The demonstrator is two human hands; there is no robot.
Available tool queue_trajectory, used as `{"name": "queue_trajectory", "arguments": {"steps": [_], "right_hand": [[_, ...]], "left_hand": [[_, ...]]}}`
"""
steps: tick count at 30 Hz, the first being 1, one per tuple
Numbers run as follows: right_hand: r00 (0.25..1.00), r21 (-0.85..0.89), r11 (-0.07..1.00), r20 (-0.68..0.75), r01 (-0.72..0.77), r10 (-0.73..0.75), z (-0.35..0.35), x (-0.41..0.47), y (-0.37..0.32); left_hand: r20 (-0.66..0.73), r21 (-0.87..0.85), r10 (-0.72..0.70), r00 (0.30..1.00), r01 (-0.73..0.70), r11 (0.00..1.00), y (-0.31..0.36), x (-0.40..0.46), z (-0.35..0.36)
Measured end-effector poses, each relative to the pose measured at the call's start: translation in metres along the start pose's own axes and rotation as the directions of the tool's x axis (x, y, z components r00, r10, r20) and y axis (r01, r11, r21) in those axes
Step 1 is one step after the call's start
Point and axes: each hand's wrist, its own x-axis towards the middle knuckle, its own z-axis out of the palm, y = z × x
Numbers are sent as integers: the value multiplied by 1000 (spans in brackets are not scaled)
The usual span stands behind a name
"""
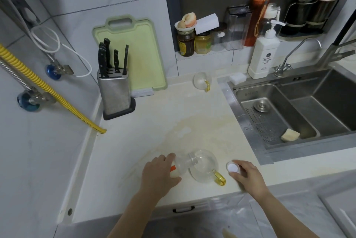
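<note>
Two hands, one pour. Left hand [159, 173]: fingers clamped on tilted clear bottle [181, 165], mouth over glass cup [205, 170] standing on surface [173, 114]. Right hand [249, 177]: fingers pinch white cap [233, 167] beside it. Risk: overtilt or unsteadied cup, likely spill.

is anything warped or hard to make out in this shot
Head view: the wide lens bows the tile lines at left; light is soft and even; the clear bottle in the left hand and the glass cup fade into the pale counter; the white cap is crisp.
</note>
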Motion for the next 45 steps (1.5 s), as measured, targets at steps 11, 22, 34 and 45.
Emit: {"name": "queue_trajectory", "arguments": {"steps": [11, 22, 34, 45], "right_hand": [[998, 142, 988, 12, -67, 66, -4, -4, -7], [995, 310, 950, -69, -41, 66, -16, -23, -55], [963, 440, 869, 36, 225, -267, -40, -36, -144], [819, 314, 786, 46, 532, -572, -50, -40, -197]], "left_hand": [[77, -161, -54, 996, 66, 985, 1, -4, 2], [159, -419, -71, 985, 132, 898, 3, -6, 0], [109, -709, -23, 994, 94, 699, 5, -11, -30], [-4, -756, 38, 999, -28, 654, -2, -11, -47]]}}
